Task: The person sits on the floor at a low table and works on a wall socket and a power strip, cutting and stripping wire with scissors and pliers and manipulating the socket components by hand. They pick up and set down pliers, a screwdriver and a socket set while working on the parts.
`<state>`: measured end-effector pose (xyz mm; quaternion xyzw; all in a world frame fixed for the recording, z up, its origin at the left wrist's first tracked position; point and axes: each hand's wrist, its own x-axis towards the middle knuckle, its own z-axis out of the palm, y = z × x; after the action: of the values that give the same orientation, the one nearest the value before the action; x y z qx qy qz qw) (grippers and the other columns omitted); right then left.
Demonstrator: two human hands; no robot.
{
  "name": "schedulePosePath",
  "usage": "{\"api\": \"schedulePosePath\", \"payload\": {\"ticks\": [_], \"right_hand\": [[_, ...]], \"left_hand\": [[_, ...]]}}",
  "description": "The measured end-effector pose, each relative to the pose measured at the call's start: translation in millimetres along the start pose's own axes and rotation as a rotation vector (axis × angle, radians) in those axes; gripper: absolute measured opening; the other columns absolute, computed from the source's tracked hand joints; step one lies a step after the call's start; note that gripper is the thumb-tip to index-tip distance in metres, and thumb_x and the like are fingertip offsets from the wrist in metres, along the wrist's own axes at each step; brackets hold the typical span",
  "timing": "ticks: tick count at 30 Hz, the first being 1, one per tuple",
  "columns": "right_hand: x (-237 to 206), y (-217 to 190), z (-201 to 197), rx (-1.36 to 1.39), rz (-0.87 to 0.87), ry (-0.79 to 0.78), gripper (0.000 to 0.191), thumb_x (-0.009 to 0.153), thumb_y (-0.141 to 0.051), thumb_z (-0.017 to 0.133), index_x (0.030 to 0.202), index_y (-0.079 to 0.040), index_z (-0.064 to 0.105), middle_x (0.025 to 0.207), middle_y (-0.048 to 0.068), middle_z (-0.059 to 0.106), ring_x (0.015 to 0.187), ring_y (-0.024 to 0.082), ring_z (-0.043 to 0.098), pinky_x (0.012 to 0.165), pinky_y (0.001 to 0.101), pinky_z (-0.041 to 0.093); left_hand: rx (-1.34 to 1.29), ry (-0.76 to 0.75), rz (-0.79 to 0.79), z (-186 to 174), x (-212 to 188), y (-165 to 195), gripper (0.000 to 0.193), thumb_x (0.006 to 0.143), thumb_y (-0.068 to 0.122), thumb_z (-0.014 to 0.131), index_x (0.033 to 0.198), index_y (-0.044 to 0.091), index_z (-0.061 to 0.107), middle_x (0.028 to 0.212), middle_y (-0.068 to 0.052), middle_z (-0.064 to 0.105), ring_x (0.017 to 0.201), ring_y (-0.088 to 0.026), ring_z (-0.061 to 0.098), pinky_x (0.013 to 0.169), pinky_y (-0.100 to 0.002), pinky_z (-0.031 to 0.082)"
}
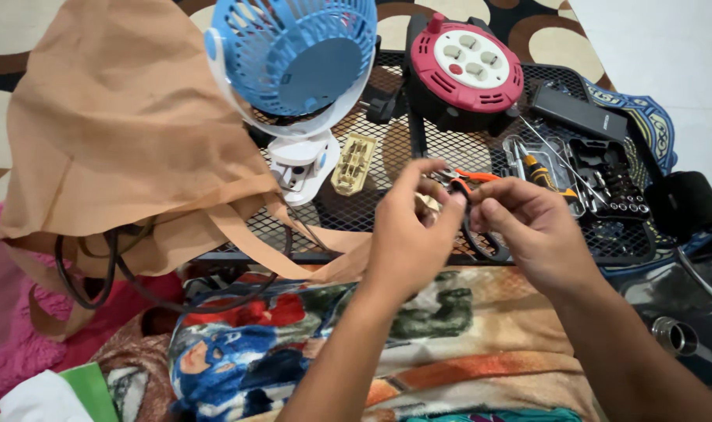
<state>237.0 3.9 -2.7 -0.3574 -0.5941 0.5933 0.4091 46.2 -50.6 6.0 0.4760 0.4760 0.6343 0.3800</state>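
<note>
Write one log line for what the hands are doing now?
left hand: pinching black cable | right hand: gripping same cable | nearby: orange-handled pliers, blue fan

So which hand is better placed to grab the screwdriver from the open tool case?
Probably the right hand. The screwdriver lies in the tool case just above and beside it, while the left hand sits farther away. Both hands are pinched on a black cable, so the right would have to let go first.
</note>
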Motion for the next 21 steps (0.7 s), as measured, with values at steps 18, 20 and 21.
{"api": "schedulePosePath", "payload": {"ticks": [18,20,21], "right_hand": [[-1,-11,-20,-0.332,0.024,0.063,0.023,0.098,-0.004,0.065,0.119,0.004,0.070,0.101,0.006,0.073,0.091,0.009,0.067,0.083,0.0252,0.055],[0,-14,-22,-0.345,0.020,-0.006,0.023,0.097,-0.003,0.064,0.118,0.004,0.070,0.103,0.005,0.074,0.093,0.008,0.068,0.084,0.0246,0.055],[1,-15,-22,-0.357,0.023,-0.016,0.023,0.097,-0.004,0.064,0.118,0.004,0.071,0.102,0.004,0.074,0.092,0.007,0.067,0.083,0.0244,0.054]], "left_hand": [[0.853,0.042,0.798,-4,18,4,0.029,0.091,0.010,0.062,0.119,0.013,0.069,0.132,-0.010,0.061,0.132,-0.029,0.054,0.107,-0.046,0.041],[0.887,-0.036,0.828,-3,18,4,0.013,0.090,0.014,0.062,0.100,0.012,0.070,0.123,-0.005,0.066,0.125,-0.026,0.058,0.105,-0.046,0.042],[0.892,-0.078,0.793,-2,19,3,0.014,0.090,0.013,0.063,0.101,0.012,0.071,0.114,-0.004,0.067,0.117,-0.025,0.059,0.101,-0.046,0.042]]}}
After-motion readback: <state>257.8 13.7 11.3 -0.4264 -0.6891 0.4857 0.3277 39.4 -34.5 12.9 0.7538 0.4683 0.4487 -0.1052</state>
